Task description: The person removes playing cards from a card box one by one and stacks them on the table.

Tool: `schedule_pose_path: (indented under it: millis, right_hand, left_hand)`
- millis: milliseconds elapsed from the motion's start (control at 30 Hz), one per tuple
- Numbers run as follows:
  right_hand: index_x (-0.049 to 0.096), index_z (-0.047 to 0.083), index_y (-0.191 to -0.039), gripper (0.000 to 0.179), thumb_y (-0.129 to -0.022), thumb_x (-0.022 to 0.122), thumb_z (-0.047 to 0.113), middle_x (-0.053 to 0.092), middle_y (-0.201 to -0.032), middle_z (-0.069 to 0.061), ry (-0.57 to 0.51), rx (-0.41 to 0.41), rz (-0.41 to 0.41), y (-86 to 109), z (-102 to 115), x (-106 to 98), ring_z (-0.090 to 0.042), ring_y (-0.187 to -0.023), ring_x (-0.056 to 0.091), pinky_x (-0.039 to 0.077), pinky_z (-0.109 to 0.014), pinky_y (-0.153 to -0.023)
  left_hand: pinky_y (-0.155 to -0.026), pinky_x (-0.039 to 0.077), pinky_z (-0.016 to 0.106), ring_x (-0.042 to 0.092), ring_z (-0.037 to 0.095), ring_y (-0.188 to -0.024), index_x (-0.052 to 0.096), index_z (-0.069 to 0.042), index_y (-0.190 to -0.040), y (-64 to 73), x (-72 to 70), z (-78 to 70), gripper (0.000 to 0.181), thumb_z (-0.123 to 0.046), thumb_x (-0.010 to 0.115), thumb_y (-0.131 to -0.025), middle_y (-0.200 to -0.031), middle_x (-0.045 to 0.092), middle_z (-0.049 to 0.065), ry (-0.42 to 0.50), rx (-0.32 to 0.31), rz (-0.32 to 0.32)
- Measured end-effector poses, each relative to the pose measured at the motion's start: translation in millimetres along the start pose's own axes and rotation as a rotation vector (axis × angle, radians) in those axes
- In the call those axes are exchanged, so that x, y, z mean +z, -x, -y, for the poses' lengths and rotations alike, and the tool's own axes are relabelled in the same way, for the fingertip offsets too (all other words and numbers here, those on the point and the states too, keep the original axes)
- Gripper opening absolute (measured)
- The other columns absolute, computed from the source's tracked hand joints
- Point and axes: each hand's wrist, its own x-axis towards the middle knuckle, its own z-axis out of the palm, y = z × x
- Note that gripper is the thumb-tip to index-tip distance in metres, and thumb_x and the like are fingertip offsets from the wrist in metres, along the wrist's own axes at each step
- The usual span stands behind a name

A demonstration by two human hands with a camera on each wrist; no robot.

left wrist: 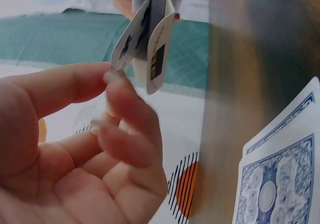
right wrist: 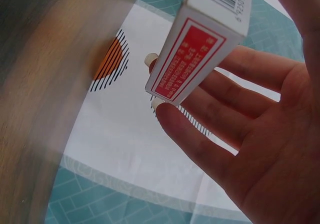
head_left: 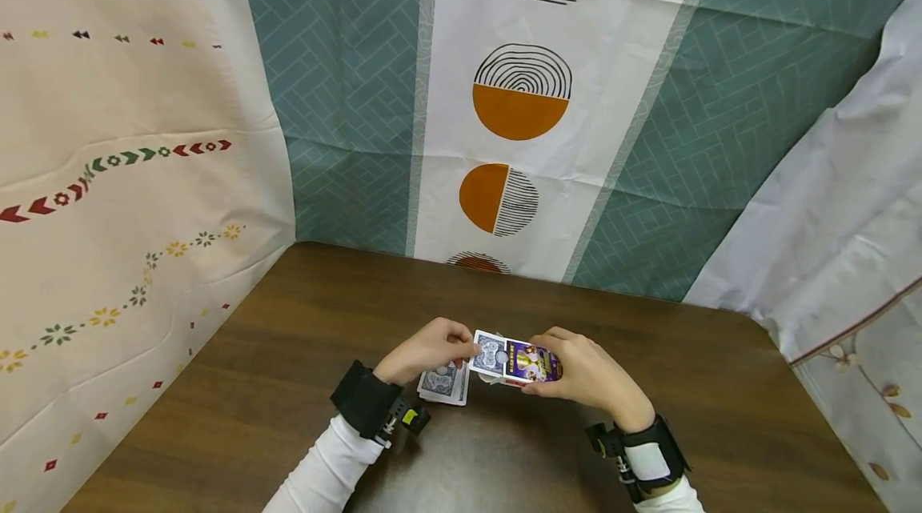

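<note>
My right hand (head_left: 589, 370) grips a small playing card box (head_left: 531, 362) by its sides, fingers along one side and thumb along the other. In the right wrist view the box (right wrist: 192, 59) shows a red label and a barcode. At its open end, my left hand (head_left: 430, 349) pinches a blue-backed playing card (head_left: 490, 354) that sticks partly out. The left wrist view shows thumb and forefinger on the card's (left wrist: 126, 43) corner, beside the raised box flap (left wrist: 159, 59). Below the left hand, a loose pile of blue-backed cards (head_left: 442, 386) lies on the table.
The brown wooden table (head_left: 288, 385) runs back to a patterned teal and white cloth (head_left: 353, 97). A cream embroidered cloth (head_left: 130, 257) hangs at the left, a white one (head_left: 850, 201) at the right. Black camera straps (head_left: 366, 398) wrap both wrists.
</note>
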Motion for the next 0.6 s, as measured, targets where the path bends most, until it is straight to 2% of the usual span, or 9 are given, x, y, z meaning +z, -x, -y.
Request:
schedule_pose_path:
  millis: [167, 367, 600]
  right_hand:
    - [0.068, 0.009, -0.11, 0.058, -0.071, 0.081, 0.05, 0.065, -0.101, -0.001, 0.012, 0.001, -0.007, 0.5, -1, 0, -0.006, -0.077, 0.055, 0.049, -0.02, -0.066]
    - [0.068, 0.009, -0.11, 0.057, -0.071, 0.082, 0.048, 0.065, -0.1, 0.0, 0.013, 0.001, -0.016, 1.1, -1, 0, -0.006, -0.077, 0.055, 0.048, -0.02, -0.066]
    - [0.067, 0.009, -0.112, 0.059, -0.07, 0.083, 0.047, 0.066, -0.103, -0.001, 0.021, 0.008, -0.017, 0.8, -1, -1, -0.009, -0.082, 0.058, 0.05, -0.023, -0.07]
  left_hand:
    - [-0.06, 0.045, 0.025, 0.065, 0.019, -0.066, 0.063, 0.004, -0.094, 3.8, -7.0, -1.7, 0.016, -0.012, 0.059, -0.095, -0.076, 0.064, 0.005, 0.071, -0.005, 0.029]
    - [-0.062, 0.053, 0.023, 0.068, 0.014, -0.064, 0.058, 0.008, -0.102, 4.6, -10.9, -1.7, 0.016, -0.007, 0.055, -0.097, -0.08, 0.064, 0.009, 0.159, -0.048, 0.027]
    - [-0.064, 0.047, 0.025, 0.063, 0.012, -0.063, 0.055, 0.01, -0.108, 3.3, -13.3, -1.3, 0.019, -0.006, 0.052, -0.098, -0.076, 0.061, 0.004, 0.133, -0.034, -0.021]
